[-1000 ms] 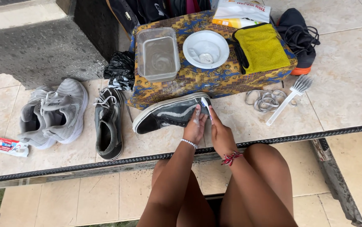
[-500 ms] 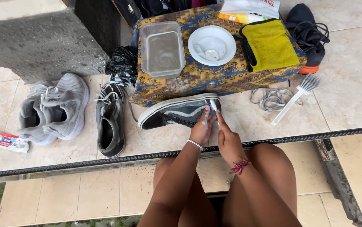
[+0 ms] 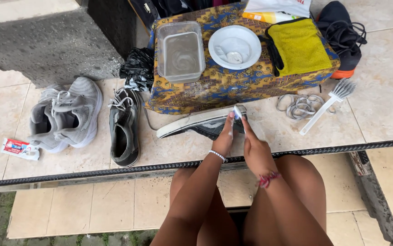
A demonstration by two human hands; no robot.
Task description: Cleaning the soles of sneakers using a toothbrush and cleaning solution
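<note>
Here, hands: the left hand (image 3: 224,139) is steadying the black slip-on shoe (image 3: 201,125), fingers closed on its heel end; the right hand (image 3: 255,150) is pinching a small white thing (image 3: 237,111) against the heel, too small to identify.
Shoe position: it is lying tipped on its side on the tiled ledge (image 3: 388,105), just in front of the patterned cloth box (image 3: 233,86).
Risk, slipping: the shoe is balancing on its edge, so hard pressing could be rolling it off the ledge.
Risk, spilling: the water tub (image 3: 180,52) is sitting close behind; a jolt could be tipping it.

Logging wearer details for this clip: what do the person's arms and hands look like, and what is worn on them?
Both forearms are bare, with no sleeves or gloves. The left hand has a thin bracelet of small white beads at the wrist. The right hand has a red braided string bracelet with loose ends at the wrist. No rings or watch are visible.
</note>
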